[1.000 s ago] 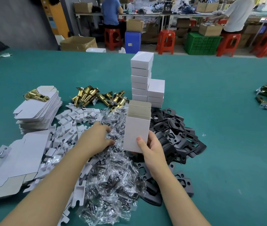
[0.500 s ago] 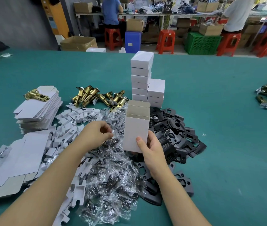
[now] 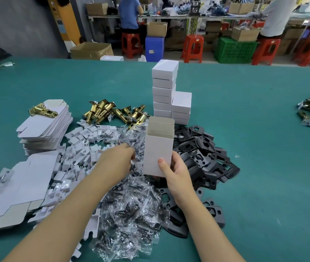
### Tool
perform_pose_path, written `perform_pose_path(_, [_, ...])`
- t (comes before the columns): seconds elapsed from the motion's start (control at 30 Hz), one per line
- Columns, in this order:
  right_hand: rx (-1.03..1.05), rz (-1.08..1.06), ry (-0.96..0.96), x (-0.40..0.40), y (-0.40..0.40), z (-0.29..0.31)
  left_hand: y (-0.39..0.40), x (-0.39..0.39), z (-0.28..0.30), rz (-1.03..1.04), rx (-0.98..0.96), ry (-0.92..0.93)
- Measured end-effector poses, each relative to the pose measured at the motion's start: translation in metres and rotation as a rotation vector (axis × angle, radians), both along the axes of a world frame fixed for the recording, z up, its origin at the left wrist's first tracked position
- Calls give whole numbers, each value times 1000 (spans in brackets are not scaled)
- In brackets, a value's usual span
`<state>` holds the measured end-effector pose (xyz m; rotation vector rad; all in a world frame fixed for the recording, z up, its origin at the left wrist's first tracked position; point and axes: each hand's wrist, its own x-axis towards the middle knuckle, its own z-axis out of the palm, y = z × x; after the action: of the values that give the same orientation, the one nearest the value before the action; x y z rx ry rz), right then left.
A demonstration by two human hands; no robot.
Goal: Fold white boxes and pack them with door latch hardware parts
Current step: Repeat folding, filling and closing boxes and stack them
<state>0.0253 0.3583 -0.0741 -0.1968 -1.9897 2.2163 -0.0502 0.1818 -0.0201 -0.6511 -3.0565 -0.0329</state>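
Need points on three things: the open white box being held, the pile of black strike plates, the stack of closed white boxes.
open white box (image 3: 157,154), head view, on its white front face.
black strike plates (image 3: 203,148), head view, on a plate near the pile's middle.
stack of closed white boxes (image 3: 164,87), head view, on the tall column's front side.

I can't read any words or numbers here; the white boxes (image 3: 165,69) look blank to me.

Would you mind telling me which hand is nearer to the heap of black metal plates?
The right. The right hand holds the open white box right at the edge of the black plates; the left hand is beyond the box, over the clear screw bags.
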Motion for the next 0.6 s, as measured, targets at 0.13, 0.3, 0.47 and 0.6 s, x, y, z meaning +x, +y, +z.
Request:
perform_pose_path(0.13, [7, 3, 7, 0, 0, -1, 1, 7, -12, -108, -116, 10])
perform_pose_path(0.3, [6, 7, 19, -1, 0, -1, -8, 13, -8, -152, -35, -188])
perform_pose_path(0.47, [-16, 17, 18, -1, 0, -2, -12, 8, -1, -145, -61, -267])
perform_pose_path(0.6, [-11, 16, 13, -1, 0, -1, -9, 5, 5, -122, 37, -261])
